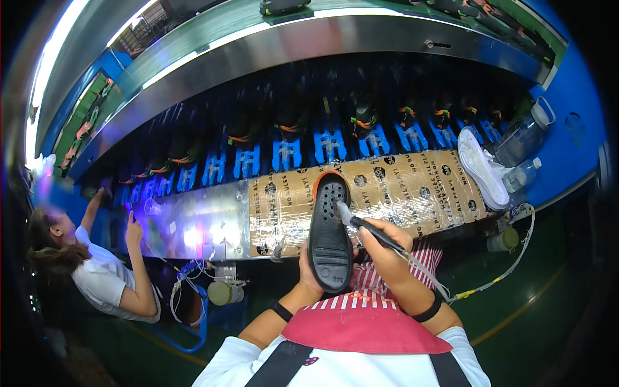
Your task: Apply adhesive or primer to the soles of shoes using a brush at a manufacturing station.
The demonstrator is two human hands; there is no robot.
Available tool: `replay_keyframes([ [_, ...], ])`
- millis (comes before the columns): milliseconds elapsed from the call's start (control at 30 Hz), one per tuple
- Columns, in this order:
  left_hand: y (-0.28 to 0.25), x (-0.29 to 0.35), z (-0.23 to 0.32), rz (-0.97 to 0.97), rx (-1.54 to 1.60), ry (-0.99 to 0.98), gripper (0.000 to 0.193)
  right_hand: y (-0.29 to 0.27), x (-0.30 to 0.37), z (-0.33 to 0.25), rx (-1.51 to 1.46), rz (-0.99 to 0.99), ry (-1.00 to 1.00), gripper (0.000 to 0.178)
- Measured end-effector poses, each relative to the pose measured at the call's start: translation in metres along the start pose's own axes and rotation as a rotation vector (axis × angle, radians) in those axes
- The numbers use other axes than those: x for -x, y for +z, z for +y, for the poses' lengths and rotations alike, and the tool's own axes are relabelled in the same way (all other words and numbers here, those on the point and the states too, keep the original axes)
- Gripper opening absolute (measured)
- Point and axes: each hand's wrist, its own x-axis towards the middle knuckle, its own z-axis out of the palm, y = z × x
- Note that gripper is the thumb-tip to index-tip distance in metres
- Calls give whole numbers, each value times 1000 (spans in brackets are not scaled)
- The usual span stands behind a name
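A black shoe sole (330, 248) with an orange rim at its toe stands nearly upright in front of me, its holed and ribbed face towards me. My left hand (309, 273) grips its left edge near the heel, with part of the fingers hidden behind it. In my right hand (387, 244) is a brush (374, 235) with a dark handle, closed in the fingers. Its pale bristles touch or nearly touch the sole below the holes. A clear tube (422, 269) trails from the handle's end down to the right.
Printed brown cardboard (406, 193) covers the bench, with bare metal (213, 226) to the left. Blue racks (329, 143) holding dark shoe parts line the back, below a conveyor (348, 35). A white sole (480, 168) and clear bottles (519, 135) stand right. A co-worker (106, 274) works left.
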Motion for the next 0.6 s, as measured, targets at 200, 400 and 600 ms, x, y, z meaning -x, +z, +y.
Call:
replay_keyframes([
  [200, 8, 1, -15, 125, -67, -40, 71, 11, -22, 28, 339, 185, -431, 20],
  [400, -3, -1, -17, 232, -165, 3, 66, 23, -20, 31, 426, -63, -603, 22],
  [600, -2, -4, -11, 236, -203, 50, 68, 13, -21, 8, 343, 110, -507, 20],
])
